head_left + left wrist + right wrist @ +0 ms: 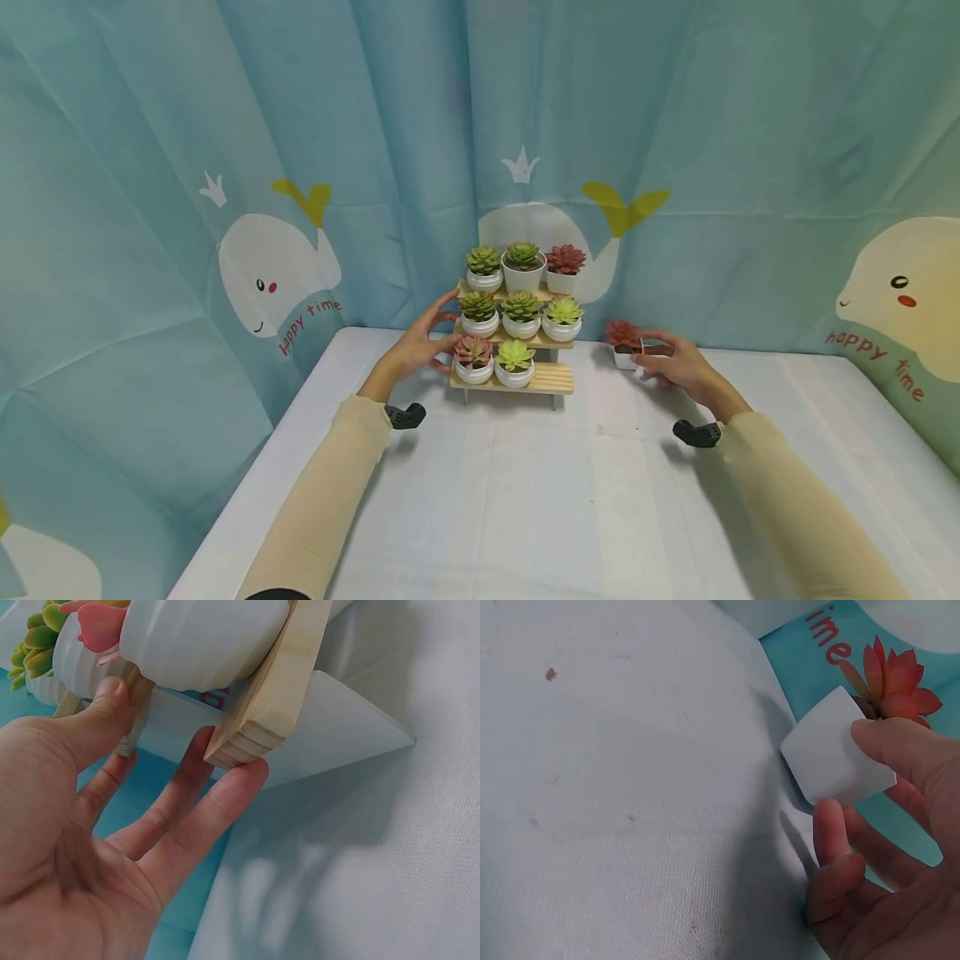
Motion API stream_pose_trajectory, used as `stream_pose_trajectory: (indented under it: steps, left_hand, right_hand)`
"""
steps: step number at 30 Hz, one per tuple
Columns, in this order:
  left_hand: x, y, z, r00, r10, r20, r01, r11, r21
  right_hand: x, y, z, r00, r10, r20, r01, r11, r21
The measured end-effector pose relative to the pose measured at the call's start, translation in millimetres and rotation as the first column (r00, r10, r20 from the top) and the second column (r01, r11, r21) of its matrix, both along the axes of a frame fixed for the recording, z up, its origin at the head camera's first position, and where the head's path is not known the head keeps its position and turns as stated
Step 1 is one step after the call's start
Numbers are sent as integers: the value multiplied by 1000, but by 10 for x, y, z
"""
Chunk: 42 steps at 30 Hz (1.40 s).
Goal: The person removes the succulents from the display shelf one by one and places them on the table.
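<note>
In the head view, a three-tier wooden plant stand (553,379) bears several small succulents in white pots. My left hand (415,346) is at the stand's left end. The left wrist view shows its thumb against the middle tier and fingertips against the end of the bottom tier (259,724). To the right of the stand, my right hand (678,365) grips a red potted succulent (624,337). Its thumb lies on the side of the square white pot (829,750), with fingers at the other side and base. The pot tilts in the right wrist view, close over the table.
A pink succulent (473,353) and a lime green one (514,357) stand on the bottom tier, with bare slats to their right. The white-clothed table (525,500) ends at a blue curtain (420,125) printed with whales, close behind the stand.
</note>
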<state>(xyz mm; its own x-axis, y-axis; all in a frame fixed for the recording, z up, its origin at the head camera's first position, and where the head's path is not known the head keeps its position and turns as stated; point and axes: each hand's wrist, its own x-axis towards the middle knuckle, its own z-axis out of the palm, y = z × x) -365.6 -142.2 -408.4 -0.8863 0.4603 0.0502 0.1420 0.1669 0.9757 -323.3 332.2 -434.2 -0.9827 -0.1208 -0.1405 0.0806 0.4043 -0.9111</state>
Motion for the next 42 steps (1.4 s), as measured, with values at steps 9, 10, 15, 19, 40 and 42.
stream_pose_trajectory:
  steps: [9,10,15,19,40,42]
  left_hand:
    - [-2,-1,5,1000,-8,-2,8,1000,-1]
    - [-3,-2,4,1000,-8,-3,8,1000,-1]
    - [-8,-3,-1,1000,-3,-1,3,1000,1]
    - [-7,-3,-5,1000,-5,0,5,1000,-2]
    - [10,6,11,1000,6,9,-6,1000,-5]
    - [14,8,12,1000,6,10,-6,1000,-3]
  right_hand:
    - [-22,23,14,1000,20,18,-20,999,36]
    - [-22,24,14,1000,21,20,-22,999,36]
    - [-11,19,7,1000,25,18,-26,999,36]
    - [7,14,3,1000,14,17,-15,999,32]
    - [-14,20,-49,1000,9,12,-9,1000,13]
    - [-5,14,-45,1000,13,9,-13,1000,9]
